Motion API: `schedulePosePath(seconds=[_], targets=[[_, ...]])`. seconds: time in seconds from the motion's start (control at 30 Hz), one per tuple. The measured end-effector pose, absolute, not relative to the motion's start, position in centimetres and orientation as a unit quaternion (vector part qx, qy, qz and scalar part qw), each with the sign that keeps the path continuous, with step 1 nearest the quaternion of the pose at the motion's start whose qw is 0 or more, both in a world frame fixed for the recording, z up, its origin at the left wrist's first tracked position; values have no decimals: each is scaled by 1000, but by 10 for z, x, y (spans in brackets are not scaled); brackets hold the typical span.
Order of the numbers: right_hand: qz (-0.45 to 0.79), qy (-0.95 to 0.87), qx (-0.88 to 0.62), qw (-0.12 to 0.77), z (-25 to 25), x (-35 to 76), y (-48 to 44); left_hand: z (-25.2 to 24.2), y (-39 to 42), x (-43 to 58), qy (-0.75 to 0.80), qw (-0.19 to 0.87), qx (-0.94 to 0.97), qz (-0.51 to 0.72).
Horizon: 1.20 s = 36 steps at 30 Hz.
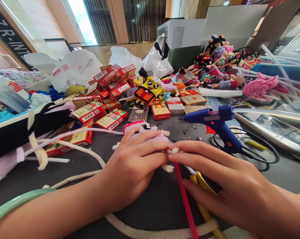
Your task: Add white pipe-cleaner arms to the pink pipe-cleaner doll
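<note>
My left hand [137, 159] is closed over a small lilac doll [158, 134] of fuzzy pipe cleaner, with a pink top, stitched black eyes and cream limbs. Much of the doll is hidden under the fingers. At its right edge the fingertips of my right hand [214, 169] meet those of the left, closed round a small white tuft [175, 151]. From under these fingertips a red pipe cleaner [185, 199] runs down toward me. Beneath my right hand lies a yellow-handled tool [204, 182], partly covered. A lilac pipe cleaner [90, 130] leads left from the doll.
A blue glue gun [214, 122] stands at the right with its black cord [266, 161]. Red cigarette boxes [90, 113] pile up behind the doll, near a yellow figure [150, 88]. Finished dolls [217, 66] heap at the back right. A cream strip [140, 230] loops across the front.
</note>
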State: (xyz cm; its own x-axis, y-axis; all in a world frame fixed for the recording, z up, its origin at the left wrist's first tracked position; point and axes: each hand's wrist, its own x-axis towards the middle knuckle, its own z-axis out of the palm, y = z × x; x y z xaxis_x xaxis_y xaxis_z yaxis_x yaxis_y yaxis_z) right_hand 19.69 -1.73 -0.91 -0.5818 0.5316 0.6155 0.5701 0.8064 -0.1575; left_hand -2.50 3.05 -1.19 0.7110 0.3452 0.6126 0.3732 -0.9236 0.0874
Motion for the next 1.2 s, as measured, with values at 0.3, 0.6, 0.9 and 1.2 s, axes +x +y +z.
schedulePosePath(seconds=[0.3,0.6,0.9,1.2], targets=[[-23,-893,-306,328,-7,197,-18,-11,31,-25,-201,24,-924,-324],[-44,-890,-313,328,-9,199,-17,-11,30,-24,-202,17,-923,-327],[-57,-887,-317,331,-7,198,-18,-10,30,-23,-204,21,-922,-328],[-51,-874,-332,351,-4,197,-15,-10,30,-24,-207,12,-923,-325]])
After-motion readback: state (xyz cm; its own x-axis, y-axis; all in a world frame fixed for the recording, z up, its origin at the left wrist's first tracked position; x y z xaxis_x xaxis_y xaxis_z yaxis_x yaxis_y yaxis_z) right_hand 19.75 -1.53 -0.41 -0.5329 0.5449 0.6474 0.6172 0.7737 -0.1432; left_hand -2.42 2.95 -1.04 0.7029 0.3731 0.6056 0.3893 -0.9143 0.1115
